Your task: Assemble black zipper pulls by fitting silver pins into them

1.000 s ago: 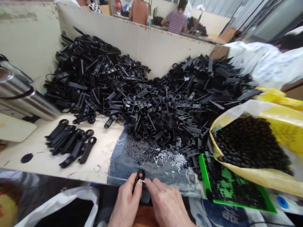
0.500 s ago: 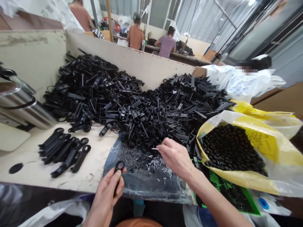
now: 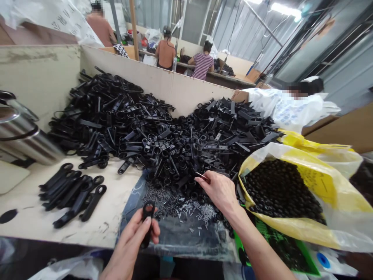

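The left hand (image 3: 138, 229), closed, grips a black ring-ended handle (image 3: 146, 234) over the counter's (image 3: 116, 202) near edge, while the right hand (image 3: 220, 190) pinches a thin pale rod (image 3: 201, 175) beside heaped black parts (image 3: 186, 144), seemingly selecting a piece, which calls for careful fingering.

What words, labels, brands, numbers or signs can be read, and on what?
None reads clearly.
White sack, upper left: printed characters, too blurred to read.
Yellow bag, right: faint print, too blurred.
White material behind it: blue marks, unclear whether text.
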Demonstrator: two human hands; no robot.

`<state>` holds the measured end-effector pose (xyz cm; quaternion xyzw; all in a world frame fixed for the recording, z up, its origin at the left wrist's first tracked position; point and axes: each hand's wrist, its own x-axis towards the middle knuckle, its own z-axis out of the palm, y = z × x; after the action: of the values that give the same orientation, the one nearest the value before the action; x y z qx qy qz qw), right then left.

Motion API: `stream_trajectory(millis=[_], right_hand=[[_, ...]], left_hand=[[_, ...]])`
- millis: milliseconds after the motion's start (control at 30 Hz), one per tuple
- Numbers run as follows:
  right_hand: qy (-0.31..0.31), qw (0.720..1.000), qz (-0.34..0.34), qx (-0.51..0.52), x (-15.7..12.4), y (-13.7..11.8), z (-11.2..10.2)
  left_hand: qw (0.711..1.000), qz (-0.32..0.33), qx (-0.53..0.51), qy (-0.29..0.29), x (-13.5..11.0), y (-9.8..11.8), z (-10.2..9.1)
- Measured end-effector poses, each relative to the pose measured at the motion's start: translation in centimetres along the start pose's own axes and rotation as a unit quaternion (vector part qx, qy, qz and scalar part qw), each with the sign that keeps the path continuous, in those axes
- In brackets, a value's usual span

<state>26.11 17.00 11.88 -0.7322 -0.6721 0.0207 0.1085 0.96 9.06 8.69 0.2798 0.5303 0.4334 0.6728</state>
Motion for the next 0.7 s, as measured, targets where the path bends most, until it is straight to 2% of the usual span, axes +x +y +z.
stream_trajectory(millis=[100, 200, 233, 267, 300, 367, 433, 467, 567, 633, 700], right_hand=[[-0.011, 1.0, 0.018, -0.015, 0.0, -0.4, 0.2], [-0.024, 0.999, 0.031, 0.012, 0.0, 1.1, -0.4], [-0.029, 0.998, 0.04, 0.04, 0.0, 1.8, -0.6], [-0.016, 0.99, 0.062, 0.127, 0.0, 2.4, -0.8], [-0.005, 0.972, 0.072, 0.221, -0.1, 2.6, -0.9], [0.026, 0.915, 0.1, 0.389, -1.1, 2.0, -1.1], [-0.052, 0.836, 0.123, 0.532, -3.3, -0.3, -1.1], [-0.103, 0.802, 0.131, 0.574, -4.7, -2.0, -0.8], [-0.243, 0.735, 0.08, 0.628, -8.8, -7.4, 1.3], [-0.253, 0.698, 0.08, 0.665, -10.7, -10.0, 3.6], [-0.224, 0.673, 0.107, 0.696, -11.9, -11.4, 5.7]], left_hand=[[0.998, -0.039, -0.053, -0.02, -0.3, -0.1, -0.5], [0.993, -0.055, -0.101, -0.03, -1.1, 0.0, -1.4], [0.992, -0.053, -0.11, -0.034, -1.3, 0.1, -1.6], [0.991, -0.05, -0.117, -0.036, -1.5, 0.2, -1.8], [0.991, -0.045, -0.121, -0.037, -1.7, 0.2, -1.9], [0.991, -0.033, -0.123, -0.034, -1.8, 0.3, -2.0], [0.993, -0.018, -0.118, -0.026, -1.9, 0.2, -2.0], [0.992, -0.013, -0.12, -0.024, -1.9, 0.2, -1.9], [0.986, -0.01, -0.162, -0.03, -2.1, 0.1, -1.6], [0.98, -0.007, -0.196, -0.032, -2.2, 0.0, -1.4], [0.975, -0.006, -0.22, -0.027, -2.3, -0.1, -1.3]])
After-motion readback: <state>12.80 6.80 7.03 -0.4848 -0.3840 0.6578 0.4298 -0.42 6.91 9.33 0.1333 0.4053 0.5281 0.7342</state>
